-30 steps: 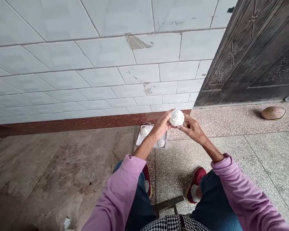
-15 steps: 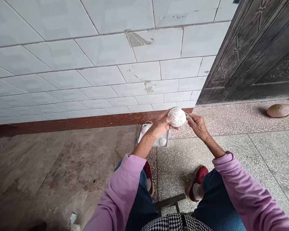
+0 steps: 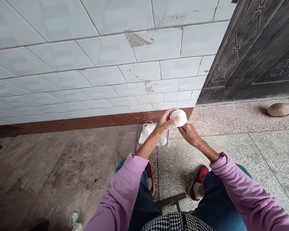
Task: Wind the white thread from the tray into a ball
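Observation:
A ball of white yarn point(image 3: 180, 117) is held up in front of me, with my left hand point(image 3: 164, 124) closed around its left side, thumb across the front. My right hand point(image 3: 189, 132) is just below and to the right of the ball, its fingers pinched together close against its underside. The strand in those fingers is hard to see from here. Beneath my left forearm, a shallow white box point(image 3: 144, 140) on the floor contains a larger wound bundle of white yarn point(image 3: 147, 129) and a small white ball point(image 3: 163, 141).
A white tiled wall point(image 3: 98, 77) rises ahead, with a dark carved door point(image 3: 252, 64) at right. Near the door lies a worn, flattened ball point(image 3: 280, 109). My red shoes point(image 3: 200, 176) are on the speckled floor, a dark stool bar point(image 3: 170, 201) between my legs.
My right hand has moved from the ball's right side to below it, down and to the left. The yarn ball has turned slightly in my left hand, which keeps its grip.

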`<state>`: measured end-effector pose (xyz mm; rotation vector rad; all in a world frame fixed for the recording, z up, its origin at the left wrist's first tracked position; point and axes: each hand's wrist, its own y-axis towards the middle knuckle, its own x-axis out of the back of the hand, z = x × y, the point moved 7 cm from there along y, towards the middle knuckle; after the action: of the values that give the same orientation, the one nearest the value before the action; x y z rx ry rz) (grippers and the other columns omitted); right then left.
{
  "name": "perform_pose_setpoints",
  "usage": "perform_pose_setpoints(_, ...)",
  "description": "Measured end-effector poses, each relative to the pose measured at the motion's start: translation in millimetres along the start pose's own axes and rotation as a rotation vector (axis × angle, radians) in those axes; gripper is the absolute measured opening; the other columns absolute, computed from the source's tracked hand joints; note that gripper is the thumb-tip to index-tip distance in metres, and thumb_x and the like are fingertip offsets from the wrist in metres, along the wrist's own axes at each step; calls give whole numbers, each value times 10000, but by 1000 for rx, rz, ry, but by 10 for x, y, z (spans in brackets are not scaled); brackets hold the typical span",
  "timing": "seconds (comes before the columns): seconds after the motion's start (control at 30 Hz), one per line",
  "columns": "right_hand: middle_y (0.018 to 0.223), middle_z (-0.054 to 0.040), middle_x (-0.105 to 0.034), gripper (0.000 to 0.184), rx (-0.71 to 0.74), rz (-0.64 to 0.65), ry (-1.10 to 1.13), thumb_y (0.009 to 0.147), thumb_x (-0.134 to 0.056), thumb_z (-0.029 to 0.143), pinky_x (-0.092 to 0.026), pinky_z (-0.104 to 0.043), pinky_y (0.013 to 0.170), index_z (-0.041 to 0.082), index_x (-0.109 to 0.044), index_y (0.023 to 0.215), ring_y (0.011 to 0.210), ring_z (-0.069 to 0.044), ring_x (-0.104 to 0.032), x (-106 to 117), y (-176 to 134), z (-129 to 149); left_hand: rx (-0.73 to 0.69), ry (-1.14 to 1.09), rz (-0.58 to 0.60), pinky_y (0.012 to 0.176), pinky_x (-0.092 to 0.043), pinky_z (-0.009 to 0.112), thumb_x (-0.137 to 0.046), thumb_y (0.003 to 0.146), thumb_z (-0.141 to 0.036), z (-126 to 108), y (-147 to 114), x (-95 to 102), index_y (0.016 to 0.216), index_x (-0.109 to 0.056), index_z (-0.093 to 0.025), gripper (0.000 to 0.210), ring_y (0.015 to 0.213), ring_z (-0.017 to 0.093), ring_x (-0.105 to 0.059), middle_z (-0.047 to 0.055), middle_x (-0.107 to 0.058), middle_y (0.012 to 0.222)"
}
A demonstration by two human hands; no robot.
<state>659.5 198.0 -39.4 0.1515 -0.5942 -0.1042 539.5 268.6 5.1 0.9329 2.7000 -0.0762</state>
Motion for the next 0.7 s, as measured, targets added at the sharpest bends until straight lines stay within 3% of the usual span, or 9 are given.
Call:
perform_pose_setpoints(0.17,774,-66,-705,294,28,43,-104,1077,-490,354,-420,-328,696,201,-716,966,675,-205,-610,104,-85,230,-18,116,-82,870,-510,348,-966,639,-467,-31,37,126,1170,-685,-187,662,968,242,-659,76,-724,1074)
perform_pose_setpoints(0.37,625,15,-538,355,19,193,74,1060,-523,371,-371,-295,626,202,-611,761,586,-136,-474,283,-197,516,-324,622,-170,1150,-419,510,-879,620,-162,-263,-47,75,1118,-766,-233,515,1250,366,-563,118,-682,1221)
perform_pose_setpoints(0.47,634,26,-496,376,24,129,134,1051,-583,467,-347,-297,609,195,-671,807,595,-128,-426,543,-204,509,-242,653,-14,1109,-440,526,-875,655,-188,-212,-49,38,1159,-782,-228,514,1213,358,-587,121,-721,1226)
perform_pose_setpoints(0.6,614,34,-437,468,5,-17,197,967,-711,601,-306,-298,572,207,-640,726,590,-120,-359,914,-164,373,85,362,343,910,-517,420,-916,719,-396,-32,-112,-74,1185,-796,-205,517,1004,273,-676,103,-759,1131)
perform_pose_setpoints(0.7,577,58,-380,483,-68,-31,338,924,-753,648,-257,-286,518,218,-635,737,545,-107,-294,954,-124,263,183,105,435,871,-526,373,-955,698,-426,0,-174,-182,1162,-811,-197,537,978,243,-690,112,-764,1118)
